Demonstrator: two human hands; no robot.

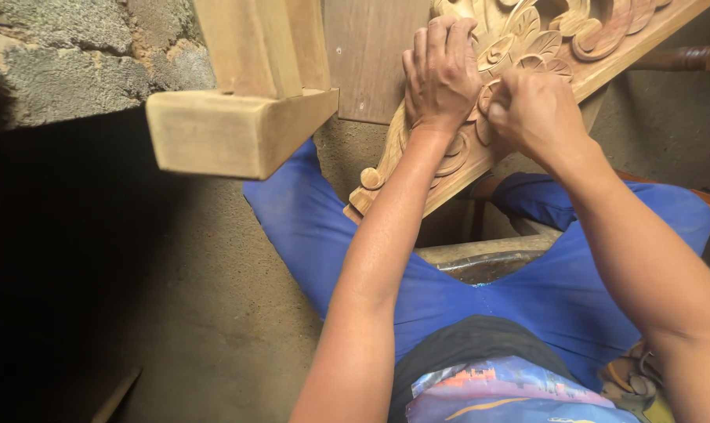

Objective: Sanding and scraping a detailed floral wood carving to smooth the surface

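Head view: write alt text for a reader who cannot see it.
Both hands work on a carved wooden panel: the left hand presses flat, the right hand is closed in a fist against the carving. The person sits in blue trousers; a pale timber block juts nearby.

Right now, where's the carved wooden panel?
Head view, upper right: the carved wooden panel leans diagonally above the person's knees, left hand flat on it, right hand beside.

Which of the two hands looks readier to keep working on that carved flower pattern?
Probably the right hand: its curled fingers press on a round flower of the carved wooden panel. The left hand lies flat on the carving beside it, apparently steadying the panel.
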